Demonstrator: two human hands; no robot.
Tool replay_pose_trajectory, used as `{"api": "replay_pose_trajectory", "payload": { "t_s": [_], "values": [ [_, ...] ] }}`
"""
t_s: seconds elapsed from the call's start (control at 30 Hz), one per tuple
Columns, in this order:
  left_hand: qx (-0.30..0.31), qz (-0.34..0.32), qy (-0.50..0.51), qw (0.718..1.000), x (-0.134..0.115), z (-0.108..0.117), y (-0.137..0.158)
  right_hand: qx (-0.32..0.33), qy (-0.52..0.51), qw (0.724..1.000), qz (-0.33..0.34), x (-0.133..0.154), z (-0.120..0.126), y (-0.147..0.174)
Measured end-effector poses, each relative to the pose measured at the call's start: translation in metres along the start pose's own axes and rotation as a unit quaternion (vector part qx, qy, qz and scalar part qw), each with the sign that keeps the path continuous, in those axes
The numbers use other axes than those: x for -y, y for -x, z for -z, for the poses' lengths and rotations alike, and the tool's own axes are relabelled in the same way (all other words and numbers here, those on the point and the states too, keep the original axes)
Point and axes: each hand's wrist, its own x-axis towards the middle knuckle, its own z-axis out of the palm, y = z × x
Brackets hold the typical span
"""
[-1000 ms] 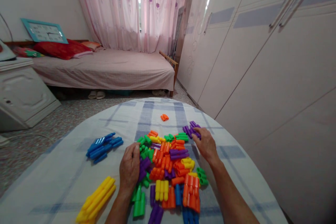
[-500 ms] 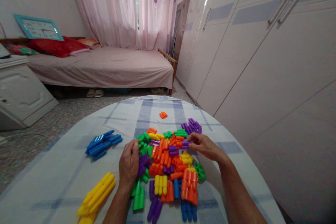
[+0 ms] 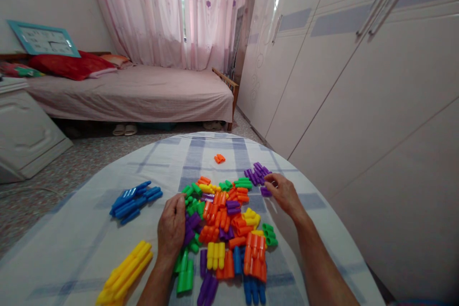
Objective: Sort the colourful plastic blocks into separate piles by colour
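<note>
My right hand point(image 3: 284, 193) is closed at the fingertips on a purple plastic building piece point(image 3: 266, 191), just right of a mixed heap. Beyond it lies a cluster of purple pieces point(image 3: 256, 173). At the heap's left side, my left hand point(image 3: 172, 222) curls with its back towards me, beside green pieces point(image 3: 195, 206) and purple ones point(image 3: 192, 223); its fingertips are mostly hidden. The heap holds orange pieces point(image 3: 214, 206), yellow ones point(image 3: 215, 254) and blue ones point(image 3: 254, 289), shaped like joined tubes with rounded pegs.
Blue pieces point(image 3: 134, 202) and a stack of yellow pieces point(image 3: 125, 272) lie left on the checked tablecloth point(image 3: 82, 244). Small orange pieces point(image 3: 219, 158) sit at the far side. Beyond the round table stand a bed point(image 3: 150, 91), a cabinet point(image 3: 28, 129) and a tall wardrobe point(image 3: 344, 119).
My right hand has moved away from the heap with the purple piece, towards the purple cluster. My left hand stays by the heap's left side. The view has shifted slightly.
</note>
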Motion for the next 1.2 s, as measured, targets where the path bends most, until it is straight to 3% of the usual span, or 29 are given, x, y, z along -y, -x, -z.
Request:
{"api": "replay_pose_trajectory", "payload": {
  "t_s": [0.17, 0.4, 0.53, 0.63, 0.83, 1.0, 1.2],
  "values": [
    [0.006, 0.011, 0.005, 1.000, 0.001, 0.000, 0.000, 0.034, -0.016, 0.993, 0.114, 0.021, -0.033, 0.005],
    [0.002, 0.002, -0.002, 1.000, -0.001, 0.000, 0.000, 0.046, 0.084, 0.990, 0.105, 0.025, -0.051, 0.013],
    [0.004, 0.010, -0.004, 1.000, -0.001, 0.000, -0.001, -0.017, 0.056, 0.993, 0.106, 0.026, -0.038, 0.009],
    [0.005, 0.011, -0.005, 1.000, 0.001, -0.001, -0.001, -0.066, 0.047, 0.993, 0.087, 0.025, -0.011, 0.009],
    [0.008, 0.011, -0.006, 1.000, 0.003, -0.001, 0.000, -0.044, 0.132, 0.990, 0.035, -0.001, 0.037, 0.047],
    [0.005, 0.003, -0.006, 1.000, 0.004, -0.001, 0.000, 0.032, 0.176, 0.984, -0.001, -0.021, 0.035, 0.078],
    [-0.004, 0.002, -0.007, 1.000, 0.004, -0.001, -0.001, -0.011, 0.199, 0.980, -0.006, -0.013, 0.025, 0.049]
  ]
}}
